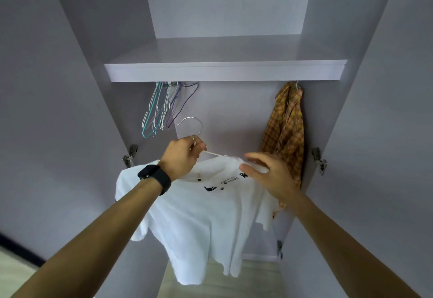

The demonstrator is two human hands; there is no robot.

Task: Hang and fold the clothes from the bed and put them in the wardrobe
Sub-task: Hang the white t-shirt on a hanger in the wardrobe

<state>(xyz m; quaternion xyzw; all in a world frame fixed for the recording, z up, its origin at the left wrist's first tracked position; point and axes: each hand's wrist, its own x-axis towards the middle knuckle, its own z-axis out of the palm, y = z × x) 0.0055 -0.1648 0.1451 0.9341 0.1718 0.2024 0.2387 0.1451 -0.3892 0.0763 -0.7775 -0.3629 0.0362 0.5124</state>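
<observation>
A white T-shirt (206, 218) with small black prints hangs on a white wire hanger (194, 125), held up inside the open wardrobe. My left hand (181, 157), with a dark watch on the wrist, is shut on the hanger just below its hook. My right hand (269, 173) rests on the shirt's right shoulder with the fingers spread, pinching the fabric at the collar. The hook sits below the shelf, apart from the rail, which is hidden behind the shelf edge.
A bunch of empty wire hangers (161, 107) hangs at the left under the shelf (225, 71). An orange checked shirt (284, 133) hangs at the right. Both wardrobe doors (58, 110) stand open on either side. Pale floor shows below.
</observation>
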